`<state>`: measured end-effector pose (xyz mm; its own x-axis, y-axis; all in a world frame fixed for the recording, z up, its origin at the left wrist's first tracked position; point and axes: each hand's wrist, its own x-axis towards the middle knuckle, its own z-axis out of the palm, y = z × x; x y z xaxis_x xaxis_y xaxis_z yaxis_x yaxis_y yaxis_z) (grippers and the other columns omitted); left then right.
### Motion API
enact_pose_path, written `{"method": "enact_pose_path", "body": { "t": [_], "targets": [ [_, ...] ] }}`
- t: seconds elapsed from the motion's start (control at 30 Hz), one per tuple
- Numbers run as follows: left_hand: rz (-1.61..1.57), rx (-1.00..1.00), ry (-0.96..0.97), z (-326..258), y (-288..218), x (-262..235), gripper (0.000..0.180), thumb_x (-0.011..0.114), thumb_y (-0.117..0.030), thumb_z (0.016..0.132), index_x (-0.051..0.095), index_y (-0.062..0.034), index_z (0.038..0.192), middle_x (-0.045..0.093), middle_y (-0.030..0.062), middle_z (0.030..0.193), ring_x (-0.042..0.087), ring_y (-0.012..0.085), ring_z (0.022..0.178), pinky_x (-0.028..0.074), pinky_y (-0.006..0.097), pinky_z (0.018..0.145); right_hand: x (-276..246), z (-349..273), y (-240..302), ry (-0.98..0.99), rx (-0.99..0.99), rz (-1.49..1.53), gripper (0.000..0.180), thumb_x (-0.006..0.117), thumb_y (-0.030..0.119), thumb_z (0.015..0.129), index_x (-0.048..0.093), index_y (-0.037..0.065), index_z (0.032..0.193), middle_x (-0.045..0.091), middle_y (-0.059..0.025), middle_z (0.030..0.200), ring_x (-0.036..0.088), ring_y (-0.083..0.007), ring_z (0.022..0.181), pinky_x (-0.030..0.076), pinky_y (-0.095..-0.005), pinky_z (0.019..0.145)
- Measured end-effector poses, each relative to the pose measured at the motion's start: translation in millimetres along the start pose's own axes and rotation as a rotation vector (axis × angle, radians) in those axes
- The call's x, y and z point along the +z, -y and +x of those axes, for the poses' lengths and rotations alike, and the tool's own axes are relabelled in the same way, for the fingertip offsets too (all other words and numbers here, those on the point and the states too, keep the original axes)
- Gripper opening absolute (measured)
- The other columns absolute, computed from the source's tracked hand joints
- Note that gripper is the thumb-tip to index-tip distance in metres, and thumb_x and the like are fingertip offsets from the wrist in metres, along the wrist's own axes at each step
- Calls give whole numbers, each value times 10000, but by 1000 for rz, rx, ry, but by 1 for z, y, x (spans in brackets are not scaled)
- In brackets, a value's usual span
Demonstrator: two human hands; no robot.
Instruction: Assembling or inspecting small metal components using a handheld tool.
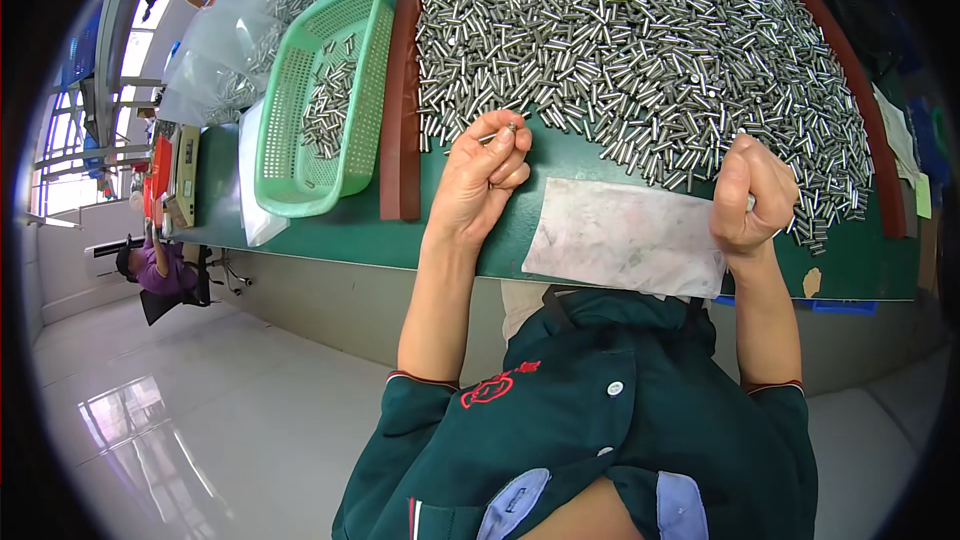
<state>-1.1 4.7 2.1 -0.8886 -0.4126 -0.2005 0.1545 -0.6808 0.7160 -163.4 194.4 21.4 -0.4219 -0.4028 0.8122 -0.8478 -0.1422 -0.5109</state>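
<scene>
A big heap of small shiny metal pins (640, 50) covers the green table (590, 155) in front of me. My left hand (480, 180) pinches one metal pin (500, 133) between thumb and fingertips at the heap's near edge. Farther right, my right hand (750, 195) is closed in a fist at the heap's near right edge; metal just shows at its side, so it seems to hold pins. A worn white cloth (625, 235) lies flat on the table edge between the two hands.
A green plastic basket (330, 170) holding some pins stands left of a brown wooden rail (402, 90). Clear bags of pins (235, 40) lie beyond it, next to a small scale (180, 175). Another person (160, 270) sits far left.
</scene>
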Motion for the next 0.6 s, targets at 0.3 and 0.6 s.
{"method": "enact_pose_path", "body": {
  "t": [0.3, 0.6],
  "targets": [
    [1202, 238, -1, -26, 19, 39, 114, 459, -65, 848, 480, 7, 934, 443, 19, 571, 376, 71, 496, 294, 217, 451, -2, -8, -3, -108, 152, 86, 152, 492, 16, 734, 467, -44, 597, 379, -42, 453, 334, -111, 365, 248, -263, 358],
    [1885, 352, 86, -37, 32, 57, 102, 527, -93, 808, 457, -31, 851, 563, 136, 634, 533, 310, 541, 399, 371, 480, 8, 27, 34, -183, 911, 1189, 345, 295, 195, 890, 275, 126, 553, 241, 34, 431, 167, -62, 382, 174, -213, 389]
  ]
}}
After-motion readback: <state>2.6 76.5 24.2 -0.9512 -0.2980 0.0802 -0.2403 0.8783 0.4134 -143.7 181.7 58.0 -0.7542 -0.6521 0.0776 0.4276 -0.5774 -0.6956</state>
